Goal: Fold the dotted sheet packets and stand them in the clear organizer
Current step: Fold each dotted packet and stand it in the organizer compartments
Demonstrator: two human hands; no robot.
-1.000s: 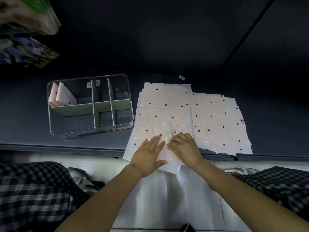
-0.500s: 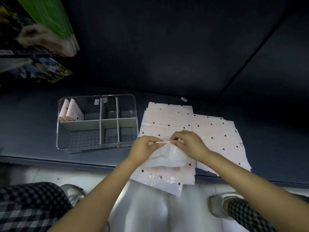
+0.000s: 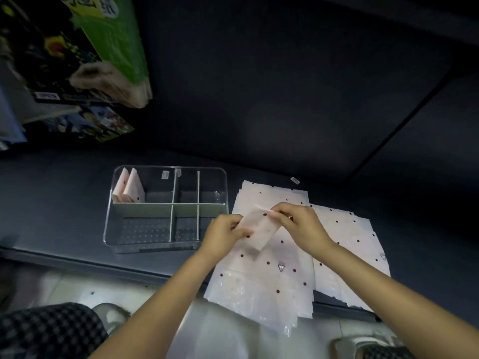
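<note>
Head view: one folded packet held between two hands above the loose sheets.
Left hand [image 3: 223, 235] and right hand [image 3: 298, 224] each pinch an end of the folded dotted packet [image 3: 260, 230], raised over the flat dotted sheets [image 3: 274, 278] lying on the dark shelf [image 3: 64, 203]. Clear organizer [image 3: 166, 208] sits just left of the sheets; two folded packets [image 3: 131, 189] stand in its rear-left compartment.

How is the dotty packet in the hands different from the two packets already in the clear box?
The folded packet is held up in the air between the left hand and right hand; the two stored packets stand in the clear organizer's back-left compartment. The held one slants over the flat stack of sheets; the stored ones lean side by side. All are pale pink with dark dots.
</note>
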